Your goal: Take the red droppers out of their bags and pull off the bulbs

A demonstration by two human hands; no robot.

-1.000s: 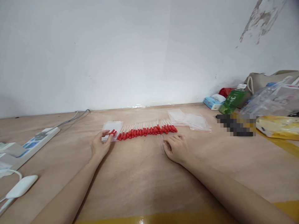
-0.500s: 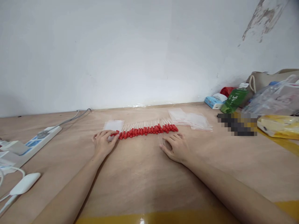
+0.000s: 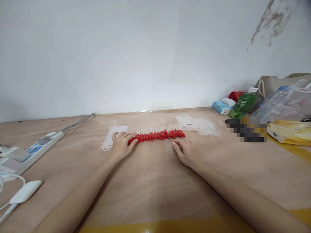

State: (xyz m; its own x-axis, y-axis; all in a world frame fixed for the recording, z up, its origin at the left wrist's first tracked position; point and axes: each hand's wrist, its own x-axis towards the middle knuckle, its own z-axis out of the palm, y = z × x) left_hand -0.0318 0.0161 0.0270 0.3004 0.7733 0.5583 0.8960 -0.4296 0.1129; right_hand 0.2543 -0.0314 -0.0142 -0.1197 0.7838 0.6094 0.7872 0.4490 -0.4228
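Observation:
A long row of red-tipped pale sticks (image 3: 155, 135) lies side by side on the table, red ends toward me. At its left end, my left hand (image 3: 121, 145) rests with thumb and fingers apart, touching the outermost red tips. My right hand (image 3: 186, 152) lies just in front of the row's right end, fingers bent and thumb a little apart from the forefinger. Close to its thumb are thin clear strips (image 3: 170, 149) on the table. White plastic sheets or small bags (image 3: 107, 142) lie partly behind my left hand.
Another pile of flat, clear-white bags (image 3: 206, 126) lies behind right. To the left are a white power strip (image 3: 46, 145) and a white cable adapter (image 3: 26, 191). A tissue pack (image 3: 222, 106), green bottle (image 3: 244, 103) and plastic bags (image 3: 284, 103) stand at right, against the wall.
My left hand has slid right along the row, uncovering more of the white sheets. My right hand has shifted slightly right, drawing in its fingers and leaving the clear strips more exposed.

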